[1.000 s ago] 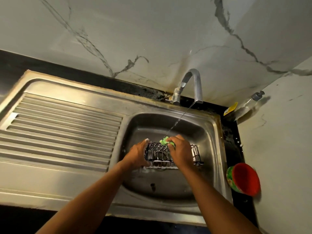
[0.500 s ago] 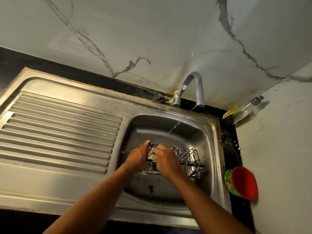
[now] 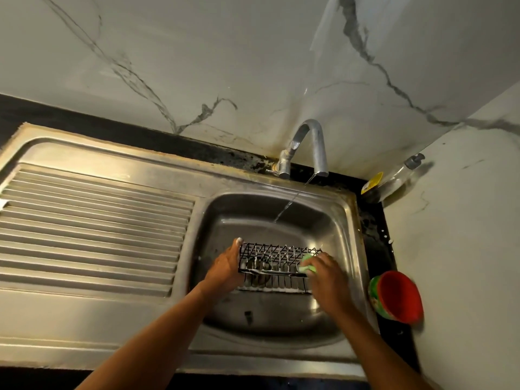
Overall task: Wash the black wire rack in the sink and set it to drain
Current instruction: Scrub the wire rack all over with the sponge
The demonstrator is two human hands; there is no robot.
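The black wire rack [image 3: 274, 261] sits in the steel sink basin [image 3: 334, 220], with white suds along its lower bars. My left hand [image 3: 225, 267] grips the rack's left end. At the rack's right end, my right hand [image 3: 326, 273] presses a green sponge [image 3: 308, 264] against the wires. A thin stream of water falls from the tap [image 3: 312, 144] into the basin behind the rack, without touching it.
A ribbed steel draining board [image 3: 92, 226] lies left of the basin. On the dark counter at the right stand a red and green bowl [image 3: 396, 296] and a clear pump bottle [image 3: 394, 178] in the corner. Marble wall runs behind and to the right.
My right hand with the sponge has slid from the rack's left part to its right end. My left hand has stayed on the left end. Water keeps running.
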